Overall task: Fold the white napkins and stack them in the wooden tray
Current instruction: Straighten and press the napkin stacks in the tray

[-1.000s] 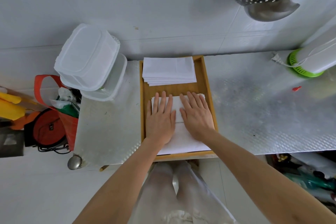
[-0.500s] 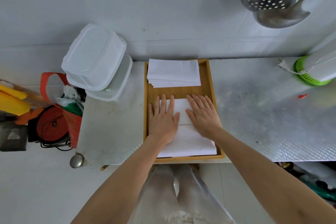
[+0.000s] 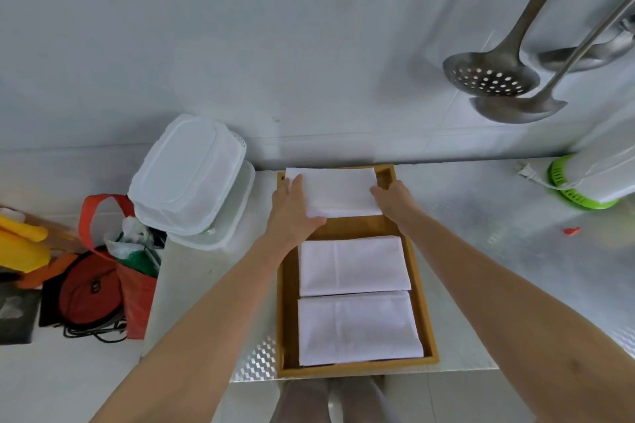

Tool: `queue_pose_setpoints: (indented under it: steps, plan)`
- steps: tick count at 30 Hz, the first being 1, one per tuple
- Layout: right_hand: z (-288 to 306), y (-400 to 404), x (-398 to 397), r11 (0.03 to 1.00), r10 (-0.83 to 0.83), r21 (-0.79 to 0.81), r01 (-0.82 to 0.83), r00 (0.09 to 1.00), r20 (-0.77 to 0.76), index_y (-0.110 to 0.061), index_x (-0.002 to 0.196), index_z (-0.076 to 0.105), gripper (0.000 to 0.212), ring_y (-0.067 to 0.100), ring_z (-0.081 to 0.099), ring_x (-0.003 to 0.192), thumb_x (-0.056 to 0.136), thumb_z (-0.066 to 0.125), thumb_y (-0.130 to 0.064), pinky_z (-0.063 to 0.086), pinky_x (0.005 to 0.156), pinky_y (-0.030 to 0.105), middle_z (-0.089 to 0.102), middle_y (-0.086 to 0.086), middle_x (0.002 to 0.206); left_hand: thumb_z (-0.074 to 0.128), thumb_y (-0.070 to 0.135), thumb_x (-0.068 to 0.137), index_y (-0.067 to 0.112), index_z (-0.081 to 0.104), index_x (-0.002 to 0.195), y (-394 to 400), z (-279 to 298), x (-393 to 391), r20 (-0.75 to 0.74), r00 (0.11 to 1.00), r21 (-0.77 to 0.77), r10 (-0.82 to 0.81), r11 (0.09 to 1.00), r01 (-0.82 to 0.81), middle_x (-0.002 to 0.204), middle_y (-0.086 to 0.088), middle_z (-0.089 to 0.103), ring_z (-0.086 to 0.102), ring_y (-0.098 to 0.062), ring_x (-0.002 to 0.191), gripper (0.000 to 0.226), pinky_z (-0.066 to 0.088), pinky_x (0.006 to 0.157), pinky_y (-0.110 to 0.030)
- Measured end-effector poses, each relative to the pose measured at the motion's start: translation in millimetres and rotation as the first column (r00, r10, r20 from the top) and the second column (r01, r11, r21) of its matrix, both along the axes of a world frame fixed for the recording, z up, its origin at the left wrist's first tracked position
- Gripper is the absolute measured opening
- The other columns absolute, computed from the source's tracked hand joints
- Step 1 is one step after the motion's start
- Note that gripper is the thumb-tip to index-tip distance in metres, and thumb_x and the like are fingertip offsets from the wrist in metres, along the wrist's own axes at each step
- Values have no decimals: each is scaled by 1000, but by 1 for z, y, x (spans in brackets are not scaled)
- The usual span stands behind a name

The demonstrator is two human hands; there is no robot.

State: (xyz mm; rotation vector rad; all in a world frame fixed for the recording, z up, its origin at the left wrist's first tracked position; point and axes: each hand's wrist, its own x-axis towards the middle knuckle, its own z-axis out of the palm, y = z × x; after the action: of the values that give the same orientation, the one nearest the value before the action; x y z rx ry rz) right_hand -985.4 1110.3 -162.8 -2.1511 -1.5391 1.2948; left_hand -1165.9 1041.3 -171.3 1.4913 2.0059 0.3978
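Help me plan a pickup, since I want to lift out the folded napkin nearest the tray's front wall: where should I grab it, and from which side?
Take the nearest folded napkin by its two short ends, coming from above. It lies flat in the wooden tray, long side across, and the tray's walls likely block a sideways approach.

free: bare counter (image 3: 488, 271) right of tray (image 3: 417, 285) | blocked: stacked plastic containers (image 3: 192, 175) left-centre, ladles (image 3: 498, 79) hanging upper right
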Motion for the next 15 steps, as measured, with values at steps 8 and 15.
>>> queue_pose_setpoints:
  steps: [8, 15]
  plan:
    - [-13, 19, -14, 983, -107, -164, 81, 982, -156, -4, 121, 49, 41, 23, 52, 96, 88, 64, -22, 47, 86, 34, 55, 10, 111, 31, 51, 99, 15, 30, 148, 8, -19, -6, -61, 993, -159, -102, 983, 91, 157, -6, 21, 20, -25, 144, 61, 21, 116, -40]
    - [8, 15, -14, 989, 100, 129, -71, 968, -230, -5, 100, 61, 21, 20, 57, 81, 84, 68, -16, 50, 74, 34, 62, 9, 94, 56, 43, 91, 15, 49, 126, 27, -1, -15, -104, 992, 19, -69, 997, 71, 129, -6, 50, 46, -26, 124, 46, 40, 102, -35]
